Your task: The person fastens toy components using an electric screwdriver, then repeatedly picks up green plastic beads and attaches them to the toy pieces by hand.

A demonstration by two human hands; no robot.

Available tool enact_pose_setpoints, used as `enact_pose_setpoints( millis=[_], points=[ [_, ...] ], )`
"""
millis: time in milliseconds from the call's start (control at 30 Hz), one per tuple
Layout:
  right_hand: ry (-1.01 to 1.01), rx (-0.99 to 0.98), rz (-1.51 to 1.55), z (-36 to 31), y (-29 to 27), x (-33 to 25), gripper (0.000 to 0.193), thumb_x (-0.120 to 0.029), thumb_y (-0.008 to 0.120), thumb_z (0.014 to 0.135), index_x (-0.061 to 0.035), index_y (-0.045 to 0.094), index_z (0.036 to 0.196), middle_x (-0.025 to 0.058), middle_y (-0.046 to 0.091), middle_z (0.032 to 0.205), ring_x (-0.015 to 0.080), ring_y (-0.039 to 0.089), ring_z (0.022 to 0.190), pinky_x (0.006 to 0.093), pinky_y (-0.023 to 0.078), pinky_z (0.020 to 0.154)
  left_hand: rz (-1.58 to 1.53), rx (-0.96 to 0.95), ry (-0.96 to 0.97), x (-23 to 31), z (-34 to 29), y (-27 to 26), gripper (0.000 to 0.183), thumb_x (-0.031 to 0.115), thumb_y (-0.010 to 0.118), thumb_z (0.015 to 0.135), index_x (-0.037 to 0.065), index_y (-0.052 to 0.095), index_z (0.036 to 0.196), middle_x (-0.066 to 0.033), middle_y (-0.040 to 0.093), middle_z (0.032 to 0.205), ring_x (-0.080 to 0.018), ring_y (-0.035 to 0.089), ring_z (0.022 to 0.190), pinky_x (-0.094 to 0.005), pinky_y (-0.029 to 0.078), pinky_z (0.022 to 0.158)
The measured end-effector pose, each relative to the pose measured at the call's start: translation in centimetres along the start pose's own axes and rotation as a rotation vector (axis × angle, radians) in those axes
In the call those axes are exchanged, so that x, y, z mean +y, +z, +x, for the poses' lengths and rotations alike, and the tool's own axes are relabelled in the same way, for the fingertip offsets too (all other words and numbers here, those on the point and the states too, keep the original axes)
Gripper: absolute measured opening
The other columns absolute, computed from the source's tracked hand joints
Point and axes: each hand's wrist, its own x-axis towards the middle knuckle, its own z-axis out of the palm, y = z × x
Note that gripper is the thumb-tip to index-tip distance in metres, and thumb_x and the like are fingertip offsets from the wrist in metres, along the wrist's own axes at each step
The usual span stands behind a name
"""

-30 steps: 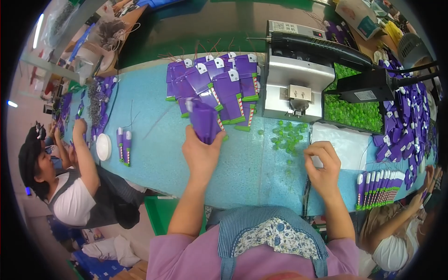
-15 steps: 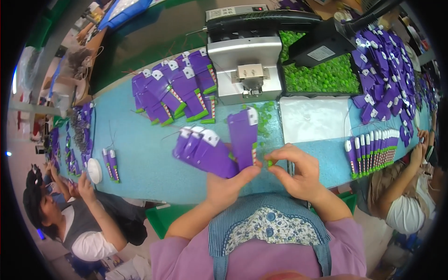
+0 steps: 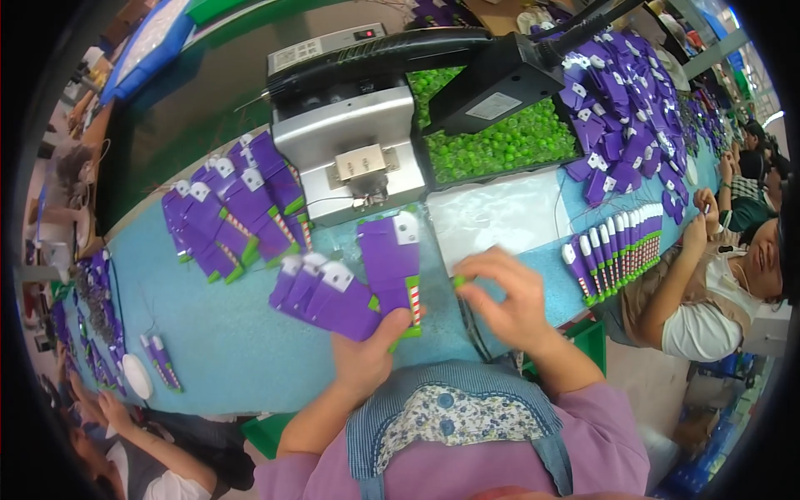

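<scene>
My left hand [image 3: 365,358] grips a fan of several purple plastic pieces [image 3: 337,308] with white ends, held over the blue table. One purple piece [image 3: 390,250] stands apart from the fan under my thumb, with a red-and-white striped strip [image 3: 414,293] and green at its lower end. To the right, my right hand [image 3: 510,300] pinches a small green plastic part [image 3: 459,282] between thumb and fingertips, apart from the purple pieces. Behind the fan lies a heap of similar purple pieces [image 3: 229,204] with green tips.
A metal bench machine [image 3: 346,142] stands ahead, with a black tray [image 3: 500,177] of green parts beside it. A white sheet [image 3: 500,221] lies in front. At right are a row of purple pieces [image 3: 617,250] and a large pile [image 3: 625,125]. Other people sit at both sides.
The view has turned, shifting the machine and table leftward. My right hand, still pinching the green part, has moved away from the purple pieces. More of the striped strip and green end shows.
</scene>
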Motion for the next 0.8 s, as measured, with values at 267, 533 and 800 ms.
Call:
enact_pose_setpoints(
  millis=[267, 533, 800],
  points=[
    [-0.030, 0.121, -0.648, 1.3, -2.2, 6.0, 0.017, -0.004, 0.072, 0.068, -0.0053, 0.065, 0.084, 0.0041, 0.061, 0.089, 0.0252, 0.053, 0.085, 0.0373, 0.039, 0.074, -0.036, -0.035, -0.007, 0.5, 0.5, -0.3, 0.037, 0.016, 0.067, 0.085, 0.003, 0.050, 0.115, -0.0114, 0.061, 0.098, -0.0245, 0.063, 0.078, -0.0452, 0.054, 0.069],
    [-0.070, 0.224, -0.446, 1.4, -1.8, 5.0, 0.016, -0.004, 0.073, 0.069, -0.0051, 0.068, 0.085, 0.0053, 0.063, 0.090, 0.0251, 0.054, 0.084, 0.0361, 0.040, 0.074, 0.031, -0.036, 0.082, -0.5, -0.7, -0.8, 0.038, 0.003, 0.063, 0.084, 0.002, 0.050, 0.120, -0.0104, 0.061, 0.105, -0.0222, 0.063, 0.087, -0.0418, 0.054, 0.073],
    [0.237, -0.026, 0.546, -0.8, 0.1, 0.0, 0.018, -0.004, 0.074, 0.075, -0.0027, 0.070, 0.093, 0.0078, 0.064, 0.097, 0.0198, 0.056, 0.093, 0.0294, 0.043, 0.083, 0.411, 0.020, 0.252, -0.8, -0.1, 0.6, 0.020, 0.013, 0.071, 0.085, 0.002, 0.065, 0.100, -0.0027, 0.065, 0.088, -0.0131, 0.060, 0.078, -0.0275, 0.047, 0.070]
  ],
)
